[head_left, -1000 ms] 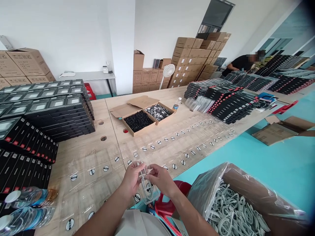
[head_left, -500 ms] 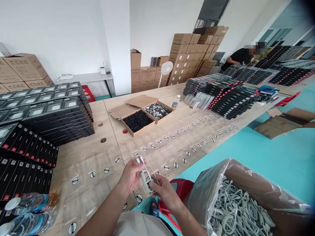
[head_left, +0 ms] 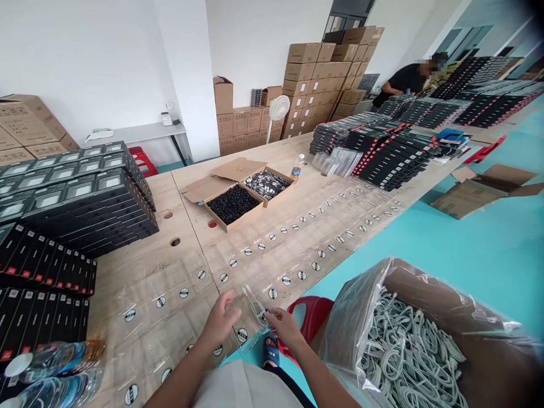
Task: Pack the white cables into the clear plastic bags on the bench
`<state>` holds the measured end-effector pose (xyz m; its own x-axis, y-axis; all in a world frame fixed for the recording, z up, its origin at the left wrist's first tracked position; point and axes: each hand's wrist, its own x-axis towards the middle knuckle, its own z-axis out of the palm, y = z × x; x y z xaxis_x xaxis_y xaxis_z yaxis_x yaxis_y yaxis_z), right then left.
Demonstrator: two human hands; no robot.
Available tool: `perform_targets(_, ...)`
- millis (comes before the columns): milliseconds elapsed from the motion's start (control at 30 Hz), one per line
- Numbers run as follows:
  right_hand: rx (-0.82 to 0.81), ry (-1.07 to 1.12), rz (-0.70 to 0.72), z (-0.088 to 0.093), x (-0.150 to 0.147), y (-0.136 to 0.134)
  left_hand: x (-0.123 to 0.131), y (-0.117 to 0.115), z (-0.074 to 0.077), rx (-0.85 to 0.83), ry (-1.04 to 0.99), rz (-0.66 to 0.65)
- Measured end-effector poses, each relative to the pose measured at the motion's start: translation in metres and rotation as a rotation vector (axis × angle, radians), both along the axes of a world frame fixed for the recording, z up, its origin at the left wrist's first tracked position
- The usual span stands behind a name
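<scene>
A bundled white cable (head_left: 254, 303) with its plug ends pointing up and left is pinched in the fingers of my right hand (head_left: 285, 327). It is over the front edge of the table, at a clear plastic tray (head_left: 250, 340); whether it rests in the tray I cannot tell. My left hand (head_left: 223, 320) is apart from the cable, to its left, with thumb and fingers spread and nothing in them. Rows of clear plastic trays with round black-and-white labels (head_left: 286, 280) lie along the wooden table (head_left: 187, 218).
At my right stands a plastic-lined carton (head_left: 361, 317) full of bundled cables (head_left: 408, 351). Open boxes hold small black parts (head_left: 233, 204) and silvery packets (head_left: 266, 184). Stacked black boxes (head_left: 89, 209) and bottles (head_left: 55, 362) are at left. A red stool (head_left: 312, 314) stands below. A co-worker (head_left: 403, 82) is far right.
My left hand has let go of the cable and drawn away to the left, opening. The cable stays in my right hand, lower toward the trays. The view has shifted slightly.
</scene>
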<state>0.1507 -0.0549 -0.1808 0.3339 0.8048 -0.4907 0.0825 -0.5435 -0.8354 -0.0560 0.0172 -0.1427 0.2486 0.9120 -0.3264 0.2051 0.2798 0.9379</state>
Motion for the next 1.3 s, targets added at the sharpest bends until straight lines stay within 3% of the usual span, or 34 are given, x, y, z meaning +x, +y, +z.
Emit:
perform_targets(100, 0.009, -0.116, 0.026, 0.012, 0.004, 0.000, 0.001, -0.011, -0.011, 0.223, 0.305, -0.371)
perform_targets(233, 0.005, -0.311, 0.091, 0.054, 0.037, -0.025, 0.009, -0.019, -0.016, 0.307, 0.716, -0.757)
perform_targets(300, -0.019, -0.370, 0.079, 0.080, 0.070, -0.046, 0.011, -0.020, -0.018, 0.326, 0.797, -0.850)
perform_targets(367, -0.044, -0.485, -0.019, 0.102, 0.112, -0.072, 0.009, -0.020, -0.022, 0.365, 0.825, -0.886)
perform_targets(467, -0.227, -0.679, -0.211, 0.115, 0.181, -0.116, 0.002, -0.017, -0.035, 0.433, 0.852, -0.870)
perform_targets(567, -0.419, -0.712, -0.225, 0.097, 0.231, -0.154, -0.006, -0.015, -0.049, 0.533, 0.818, -0.793)
perform_targets(667, -0.481, -0.623, -0.185, 0.058, 0.246, -0.165, -0.009, -0.017, -0.058, 0.566, 0.719, -0.708)
perform_targets(800, -0.436, -0.577, -0.215, 0.011, 0.233, -0.140, 0.004, -0.028, -0.056, 0.457, 0.536, -0.609)
perform_targets(967, -0.446, -0.535, -0.302, -0.021, 0.235, -0.099, 0.048, -0.045, -0.033, 0.316, 0.410, -0.595)
perform_targets(1133, -0.406, -0.463, -0.325, -0.016, 0.261, -0.097, 0.090, -0.057, 0.001, 0.282, 0.360, -0.638)
perform_targets(1300, -0.287, -0.470, -0.424, 0.030, 0.272, -0.136, 0.116, -0.074, 0.020, 0.210, 0.173, -0.474)
